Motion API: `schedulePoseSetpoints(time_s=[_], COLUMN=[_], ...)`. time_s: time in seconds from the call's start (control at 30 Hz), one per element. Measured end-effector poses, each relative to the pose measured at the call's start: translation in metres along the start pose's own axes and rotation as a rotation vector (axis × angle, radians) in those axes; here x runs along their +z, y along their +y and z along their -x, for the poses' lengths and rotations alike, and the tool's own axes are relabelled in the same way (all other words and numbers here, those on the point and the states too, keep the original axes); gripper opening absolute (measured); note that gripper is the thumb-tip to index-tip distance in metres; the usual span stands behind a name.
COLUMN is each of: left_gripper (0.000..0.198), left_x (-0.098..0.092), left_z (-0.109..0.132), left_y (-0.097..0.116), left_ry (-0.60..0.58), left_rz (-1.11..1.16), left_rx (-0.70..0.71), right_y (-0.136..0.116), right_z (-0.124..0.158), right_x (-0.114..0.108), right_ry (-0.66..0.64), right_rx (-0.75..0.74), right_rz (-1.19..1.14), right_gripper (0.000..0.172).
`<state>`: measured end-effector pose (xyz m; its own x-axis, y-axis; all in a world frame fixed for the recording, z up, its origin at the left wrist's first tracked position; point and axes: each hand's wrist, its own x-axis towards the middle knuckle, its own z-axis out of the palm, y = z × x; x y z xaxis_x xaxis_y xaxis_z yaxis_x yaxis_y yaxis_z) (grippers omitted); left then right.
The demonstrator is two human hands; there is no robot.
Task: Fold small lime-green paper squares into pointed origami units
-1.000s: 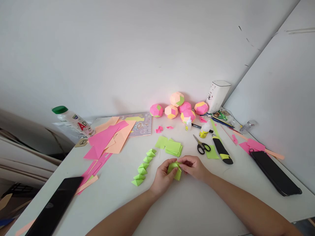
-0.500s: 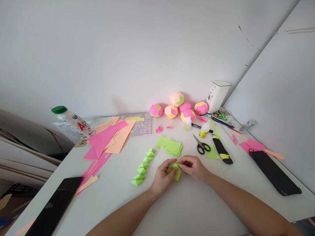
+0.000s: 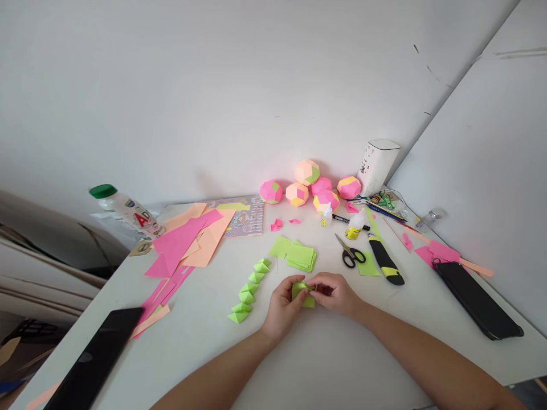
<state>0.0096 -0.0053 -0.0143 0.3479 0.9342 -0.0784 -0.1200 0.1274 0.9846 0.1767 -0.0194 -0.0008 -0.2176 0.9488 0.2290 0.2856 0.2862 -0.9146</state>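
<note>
Between my two hands is a green piece of paper (image 3: 308,302), partly folded and partly covered by fingers. My left hand (image 3: 285,302) pinches it from the left, thumb on top. At its upper right edge, the fingertips of my right hand (image 3: 335,291) are closed on the paper. Several folded green paper units (image 3: 247,296) lie in a slanting row left of my hands. Beyond my hands rests a stack of green paper rectangles (image 3: 301,256). Black-handled scissors (image 3: 350,256) lie past my right hand, beside a green paper square (image 3: 368,266).
Several faceted paper balls (image 3: 298,194) sit against the wall. Glue bottles (image 3: 354,226), a utility knife (image 3: 387,262) and a black case (image 3: 478,299) are at the right. Pink and orange sheets (image 3: 183,239), a white bottle (image 3: 128,210) and a dark tablet-like slab (image 3: 96,356) occupy the left.
The green paper has turned slightly between my hands, its lower corner now drawn up. My right fingers have shifted a little along its edge. Everything else stays put.
</note>
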Motion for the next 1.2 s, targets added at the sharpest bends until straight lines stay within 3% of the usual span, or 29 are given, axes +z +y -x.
schedulePoseSetpoints(time_s=[0.17,0.43,0.6,0.87,1.2], left_gripper=[0.020,0.019,0.019,0.016,0.023], left_x=[-0.001,0.001,0.001,0.001,0.002], left_z=[-0.002,0.002,0.002,0.002,0.005], left_y=[0.000,0.005,0.006,0.008,0.010], left_ry=[0.046,0.022,0.018,0.019,0.011], left_rz=[-0.185,-0.207,-0.151,-0.223,-0.221], left_rx=[0.188,0.080,0.119,0.156,0.080], right_y=[0.000,0.002,0.002,0.000,-0.002], right_z=[0.000,0.000,-0.001,-0.001,0.000], right_x=[0.001,0.001,0.002,0.002,0.000], right_ry=[0.019,0.018,0.022,0.036,0.015], right_rx=[-0.039,-0.048,0.017,-0.061,0.005], right_rz=[0.020,0.056,0.075,0.080,0.078], right_gripper=[0.015,0.011,0.012,0.009,0.007])
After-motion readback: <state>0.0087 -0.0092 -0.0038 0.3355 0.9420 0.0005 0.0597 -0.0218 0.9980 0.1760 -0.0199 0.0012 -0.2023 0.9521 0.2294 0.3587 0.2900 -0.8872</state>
